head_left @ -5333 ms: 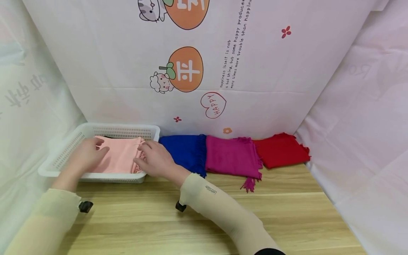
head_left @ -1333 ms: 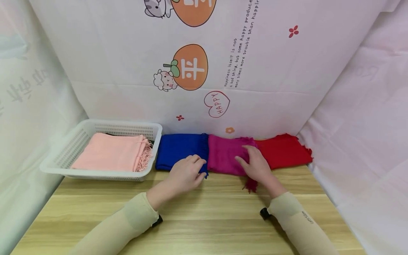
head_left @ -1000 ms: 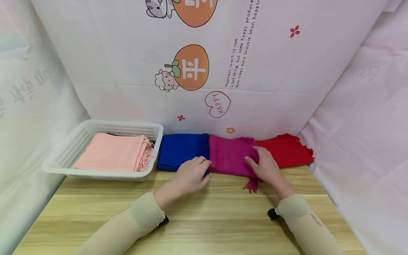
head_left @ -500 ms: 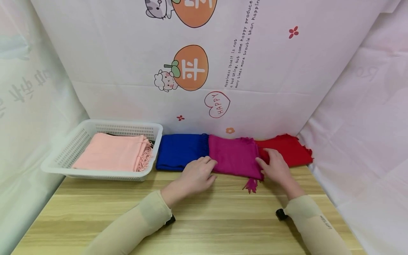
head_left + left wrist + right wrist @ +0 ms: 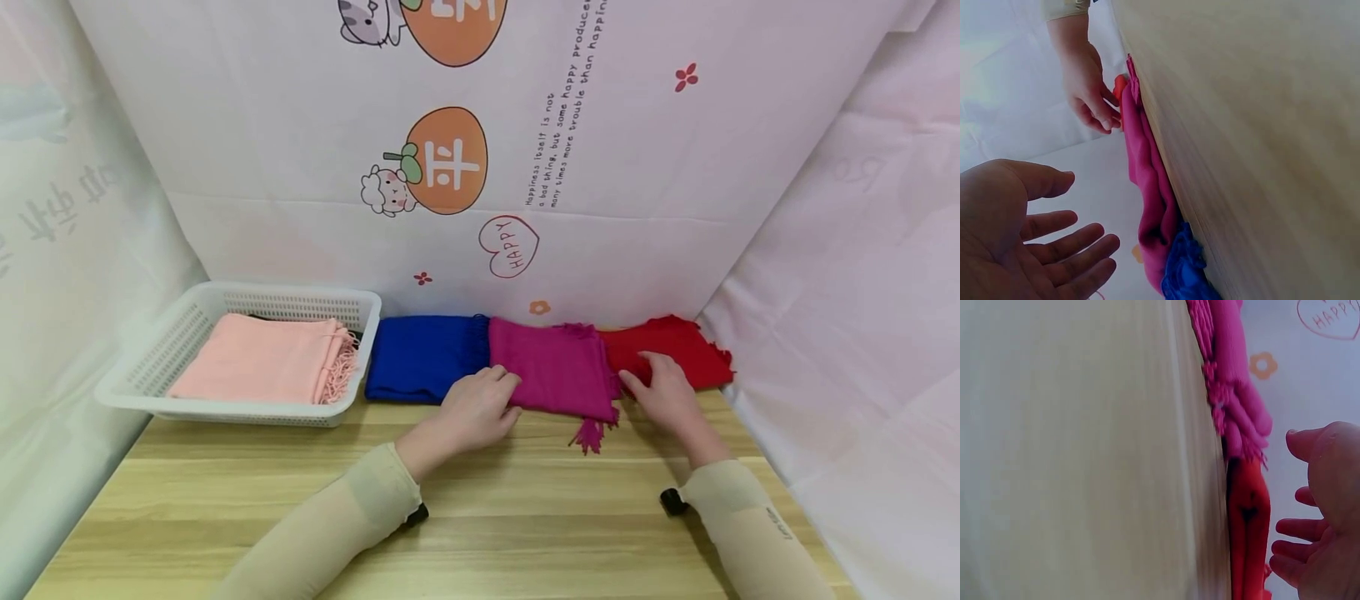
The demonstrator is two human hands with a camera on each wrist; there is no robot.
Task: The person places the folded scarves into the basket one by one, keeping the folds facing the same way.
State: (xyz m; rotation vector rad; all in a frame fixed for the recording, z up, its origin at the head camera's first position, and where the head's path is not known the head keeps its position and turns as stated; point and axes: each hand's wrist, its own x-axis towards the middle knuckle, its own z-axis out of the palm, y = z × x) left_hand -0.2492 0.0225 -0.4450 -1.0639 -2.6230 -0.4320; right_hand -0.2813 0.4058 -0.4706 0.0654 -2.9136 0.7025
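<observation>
In the head view my left hand (image 5: 477,410) hovers over the front corner where the folded blue scarf (image 5: 423,357) meets the folded magenta scarf (image 5: 553,367). The left wrist view shows its fingers (image 5: 1072,244) spread, with nothing held. My right hand (image 5: 667,396) is above the front of the folded red scarf (image 5: 675,350), near the magenta scarf's fringed edge. In the right wrist view its fingers (image 5: 1300,550) are extended and hold nothing, apart from the red scarf. A tuft of magenta fringe (image 5: 589,435) hangs out at the front.
At the left stands a white plastic basket (image 5: 112,396) holding a folded pink scarf (image 5: 258,358) with something dark beneath it. The scarves lie in a row against a printed white backdrop (image 5: 637,183). Wood-grain table (image 5: 510,517) stretches out in front; white sheeting closes both sides.
Both hands left the pink scarf in the basket and moved right to the row of scarves. Over the last second they drift further right, the right hand from the magenta scarf to the red one.
</observation>
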